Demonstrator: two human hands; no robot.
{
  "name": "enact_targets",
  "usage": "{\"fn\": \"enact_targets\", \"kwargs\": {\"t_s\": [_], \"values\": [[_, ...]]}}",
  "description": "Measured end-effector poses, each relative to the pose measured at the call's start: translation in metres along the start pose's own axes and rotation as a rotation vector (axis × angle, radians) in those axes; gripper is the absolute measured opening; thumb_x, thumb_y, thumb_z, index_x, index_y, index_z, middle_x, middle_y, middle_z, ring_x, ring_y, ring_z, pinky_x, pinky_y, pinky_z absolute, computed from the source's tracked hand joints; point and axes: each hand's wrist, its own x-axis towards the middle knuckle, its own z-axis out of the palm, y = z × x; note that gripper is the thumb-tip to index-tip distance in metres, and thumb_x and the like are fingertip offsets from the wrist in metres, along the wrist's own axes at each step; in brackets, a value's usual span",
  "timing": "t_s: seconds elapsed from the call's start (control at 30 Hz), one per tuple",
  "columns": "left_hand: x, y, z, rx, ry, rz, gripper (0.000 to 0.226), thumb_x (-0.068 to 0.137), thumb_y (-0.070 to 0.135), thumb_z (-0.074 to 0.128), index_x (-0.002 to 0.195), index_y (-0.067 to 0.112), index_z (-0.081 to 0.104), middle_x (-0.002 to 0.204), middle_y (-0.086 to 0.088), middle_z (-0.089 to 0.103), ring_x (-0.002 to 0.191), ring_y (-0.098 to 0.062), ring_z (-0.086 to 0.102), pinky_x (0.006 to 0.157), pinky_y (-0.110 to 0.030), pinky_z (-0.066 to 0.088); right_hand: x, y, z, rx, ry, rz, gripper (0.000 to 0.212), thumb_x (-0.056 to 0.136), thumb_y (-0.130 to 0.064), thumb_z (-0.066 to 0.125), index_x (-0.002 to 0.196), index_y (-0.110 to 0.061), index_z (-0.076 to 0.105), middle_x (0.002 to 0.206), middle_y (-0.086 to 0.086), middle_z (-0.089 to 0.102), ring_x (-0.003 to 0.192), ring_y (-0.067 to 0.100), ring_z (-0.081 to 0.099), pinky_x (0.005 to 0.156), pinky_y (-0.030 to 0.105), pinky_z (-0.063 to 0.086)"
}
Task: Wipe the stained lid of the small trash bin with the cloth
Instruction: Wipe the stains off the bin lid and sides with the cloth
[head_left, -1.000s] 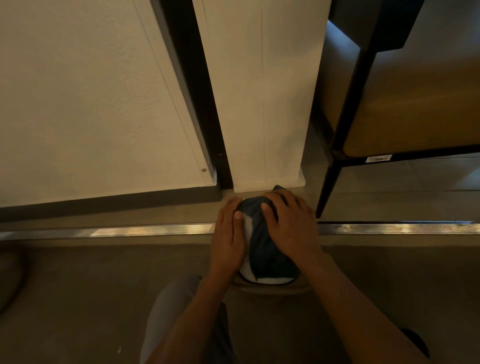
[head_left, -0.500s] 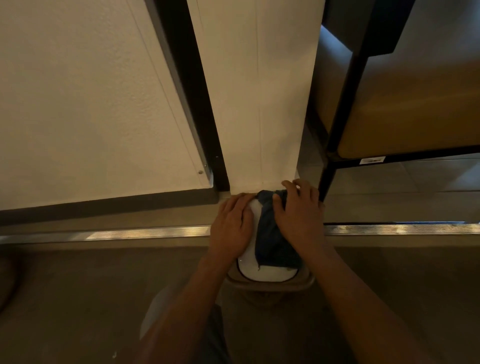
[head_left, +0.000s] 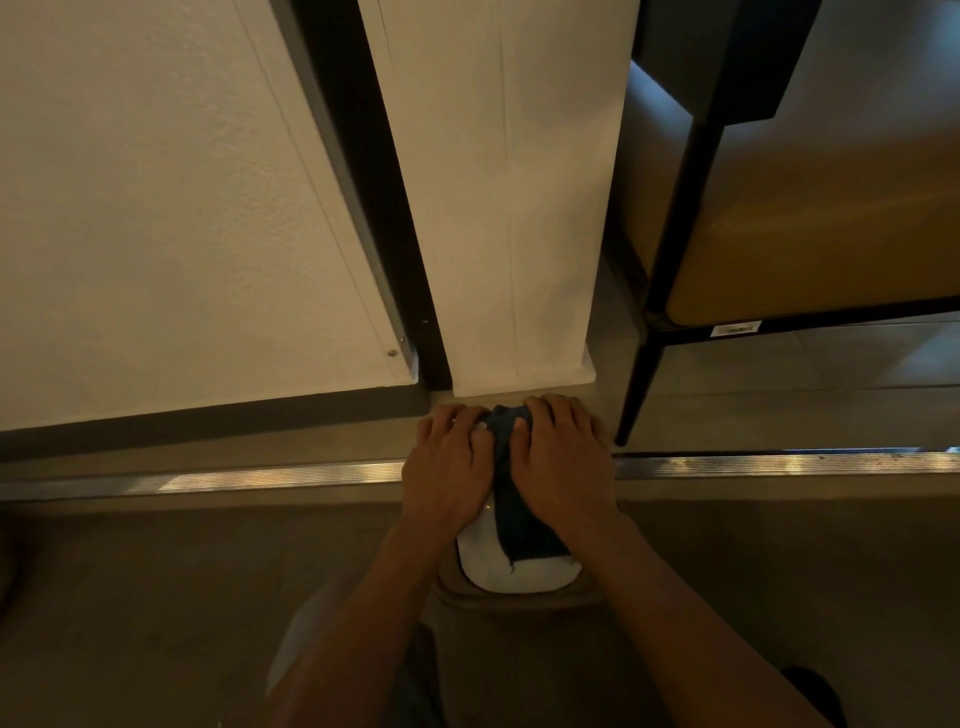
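The small trash bin stands on the floor below me, its white lid (head_left: 511, 571) ringed by a tan rim (head_left: 519, 600). A dark blue cloth (head_left: 514, 514) lies bunched in a strip down the lid's middle. My right hand (head_left: 563, 460) presses flat on the cloth's right side, fingers reaching the lid's far edge. My left hand (head_left: 449, 470) rests flat on the lid's left side beside the cloth, its thumb touching the fabric. Most of the lid is hidden under both hands; only its near part shows.
A white wall column (head_left: 509, 208) rises just behind the bin, with a dark door frame (head_left: 379, 208) to its left. A black-legged chair (head_left: 810, 249) with a tan seat stands at right. A metal threshold strip (head_left: 208, 478) crosses the floor.
The cloth, spread over most of the lid a second ago, is now bunched into a narrow strip and pushed toward the far edge. Both hands slid forward; more white lid shows near me.
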Motion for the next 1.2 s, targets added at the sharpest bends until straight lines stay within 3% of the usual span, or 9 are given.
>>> {"fn": "enact_targets", "kwargs": {"t_s": [0.2,0.4,0.5,0.6,0.73,0.9,1.03,1.1,1.2], "values": [[-0.009,0.001,0.001,-0.052,0.024,-0.061,0.059,0.098,0.044,0.024,0.140,0.013,0.052,0.139,-0.011,0.055,0.129,-0.027,0.048,0.101,-0.023,0.025,0.025,0.024,0.003,0.293,-0.096,0.027,0.033,0.103,-0.033,0.034,0.119,-0.017,0.058,0.117,0.004,0.058,0.101,0.016,0.051,0.090,0.027,0.038],[-0.010,0.009,0.000,-0.037,0.062,-0.082,0.054,0.098,0.042,0.024,0.138,0.020,0.053,0.137,-0.004,0.055,0.126,-0.022,0.049,0.099,-0.028,0.035,0.037,0.053,-0.007,0.933,-0.264,0.268,0.019,0.104,-0.030,0.043,0.106,-0.028,0.061,0.103,-0.007,0.062,0.107,0.015,0.058,0.075,0.011,0.039],[-0.010,0.010,0.001,-0.031,0.073,-0.085,0.054,0.099,0.042,0.025,0.137,0.019,0.055,0.136,-0.004,0.056,0.125,-0.022,0.050,0.096,-0.025,0.031,0.024,0.047,-0.006,0.704,-0.102,0.097,0.023,0.103,-0.027,0.044,0.117,-0.022,0.061,0.110,-0.006,0.060,0.105,0.011,0.055,0.082,0.008,0.038],[-0.010,0.008,0.002,-0.049,0.068,-0.092,0.054,0.098,0.039,0.029,0.136,0.012,0.056,0.133,-0.010,0.059,0.124,-0.026,0.052,0.098,-0.024,0.027,-0.009,0.034,0.003,0.470,0.113,-0.149,0.035,0.103,-0.030,0.045,0.127,-0.009,0.058,0.124,0.007,0.058,0.114,0.012,0.050,0.102,0.030,0.043],[-0.010,0.009,0.004,-0.054,0.089,-0.070,0.059,0.098,0.045,0.024,0.131,0.010,0.059,0.127,-0.012,0.062,0.118,-0.029,0.056,0.095,-0.026,0.030,-0.032,0.029,0.009,0.378,0.225,-0.137,0.043,0.102,-0.031,0.042,0.131,-0.002,0.056,0.133,0.016,0.055,0.127,0.029,0.050,0.110,0.046,0.038],[-0.012,0.007,0.004,-0.035,0.105,-0.051,0.065,0.096,0.048,0.020,0.134,0.012,0.057,0.129,-0.011,0.062,0.119,-0.028,0.056,0.098,-0.026,0.032,0.000,0.022,0.001,0.421,0.147,0.013,0.021,0.101,-0.018,0.048,0.112,-0.007,0.062,0.112,0.010,0.061,0.100,0.022,0.057,0.094,0.039,0.045],[-0.010,0.008,0.004,-0.048,0.109,-0.069,0.058,0.098,0.045,0.023,0.134,0.016,0.057,0.130,-0.007,0.061,0.119,-0.023,0.054,0.097,-0.024,0.032,0.040,0.028,-0.008,0.458,-0.185,0.227,0.023,0.101,-0.032,0.042,0.098,-0.020,0.062,0.094,0.001,0.058,0.076,0.007,0.051,0.067,0.025,0.037],[-0.010,0.009,0.004,-0.035,0.117,-0.072,0.050,0.099,0.040,0.026,0.132,0.018,0.058,0.128,-0.005,0.061,0.117,-0.022,0.055,0.095,-0.024,0.034,0.049,0.032,-0.007,0.505,-0.267,0.258,0.026,0.100,-0.033,0.041,0.096,-0.020,0.063,0.093,0.003,0.061,0.078,0.011,0.055,0.068,0.027,0.040],[-0.010,0.010,0.003,-0.027,0.119,-0.082,0.048,0.099,0.037,0.027,0.131,0.018,0.058,0.127,-0.004,0.061,0.116,-0.022,0.055,0.093,-0.026,0.037,0.038,0.039,-0.004,0.599,-0.157,0.190,0.025,0.102,-0.032,0.043,0.103,-0.018,0.064,0.097,0.000,0.062,0.085,0.006,0.058,0.074,0.020,0.043]]}}
